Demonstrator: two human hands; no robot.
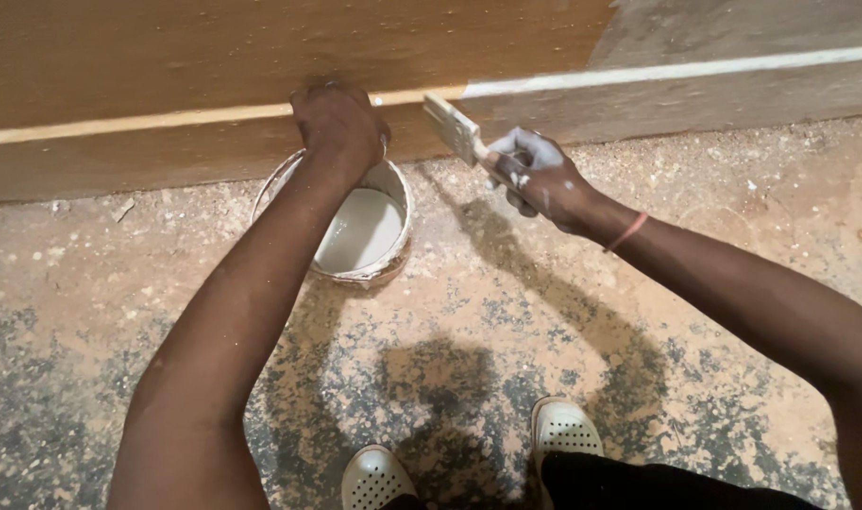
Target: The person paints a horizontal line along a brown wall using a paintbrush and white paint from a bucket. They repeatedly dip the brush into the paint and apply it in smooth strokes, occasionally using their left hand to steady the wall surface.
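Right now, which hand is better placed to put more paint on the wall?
Probably the right hand: it holds the brush, whose bristles are at the wall's ledge. The left hand holds no tool and rests at the wall above the paint bucket.

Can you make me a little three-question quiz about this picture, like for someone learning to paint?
1. True or false: the right hand holds the flat paint-covered brush with its bristles against the brown wooden wall.
2. What sits inside the round white plastic bucket? A) sand B) pale paint C) nails
3. Fill in: the left hand rests at the bucket's ____ rim, next to the wall.

Key
1. True. The grip is closed on the handle.
2. B. The pale paint fills the bottom.
3. Far. Both white perforated shoes stand on the dusty speckled floor.
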